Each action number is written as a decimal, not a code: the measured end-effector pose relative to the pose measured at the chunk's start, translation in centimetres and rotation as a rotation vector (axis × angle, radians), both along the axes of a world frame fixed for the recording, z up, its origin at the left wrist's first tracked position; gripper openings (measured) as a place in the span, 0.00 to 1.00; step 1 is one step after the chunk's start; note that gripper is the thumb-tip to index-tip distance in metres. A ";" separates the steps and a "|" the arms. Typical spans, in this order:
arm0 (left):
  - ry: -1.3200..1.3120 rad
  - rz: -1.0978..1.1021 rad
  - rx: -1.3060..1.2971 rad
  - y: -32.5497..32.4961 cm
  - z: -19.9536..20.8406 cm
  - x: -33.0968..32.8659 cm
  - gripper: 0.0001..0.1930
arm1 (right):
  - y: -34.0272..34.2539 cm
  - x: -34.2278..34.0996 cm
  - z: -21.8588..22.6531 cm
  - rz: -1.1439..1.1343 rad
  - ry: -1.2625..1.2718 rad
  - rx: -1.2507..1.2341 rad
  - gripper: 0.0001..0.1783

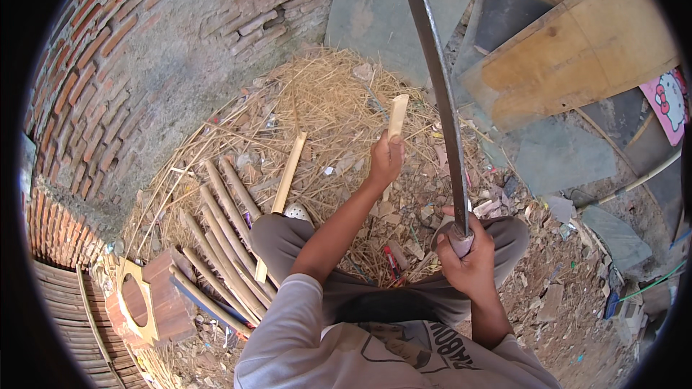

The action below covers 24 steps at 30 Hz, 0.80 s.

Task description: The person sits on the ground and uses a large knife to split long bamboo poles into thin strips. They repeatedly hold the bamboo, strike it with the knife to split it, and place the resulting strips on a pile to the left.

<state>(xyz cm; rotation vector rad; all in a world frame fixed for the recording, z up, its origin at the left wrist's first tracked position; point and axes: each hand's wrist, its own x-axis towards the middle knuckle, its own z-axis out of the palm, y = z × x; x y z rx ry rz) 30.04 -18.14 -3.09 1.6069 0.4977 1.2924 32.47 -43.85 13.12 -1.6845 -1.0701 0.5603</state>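
My left hand (388, 162) is closed around a pale split bamboo strip (397, 117), which stands up from the fist; a bit of its lower end shows below the hand. In my right hand (468, 256) I grip the handle of a long machete (444, 79). Its dark blade points up and away from me, to the right of the strip and apart from it. Another pale strip (290, 173) leans beside my left knee, its lower end showing past the leg. Left of that knee lie several brown bamboo pieces (227, 230) in a row.
Dry straw and shavings (317, 86) cover the ground ahead, with rubble around. A brick wall (144, 79) curves along the left. Flat boards (577, 43) and grey sheets (393, 14) lie at the far right and ahead. A brown panel (166, 295) sits at lower left.
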 end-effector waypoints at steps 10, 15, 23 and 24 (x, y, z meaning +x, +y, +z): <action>0.019 -0.040 -0.046 -0.7 0.3 -0.3 0.18 | 0.6 0.7 -3.1 0.025 -0.116 -0.186 0.24; -0.008 -0.038 -0.042 -0.5 0.2 -0.2 0.18 | 0.3 0.7 -2.3 0.073 0.066 -0.201 0.21; -0.013 -0.018 -0.019 0.1 -0.8 0.2 0.18 | 0.0 0.7 -1.4 0.078 0.058 -0.105 0.20; -0.024 -0.013 -0.015 0.0 -0.9 0.0 0.18 | 0.1 0.5 -1.4 0.077 0.042 -0.075 0.20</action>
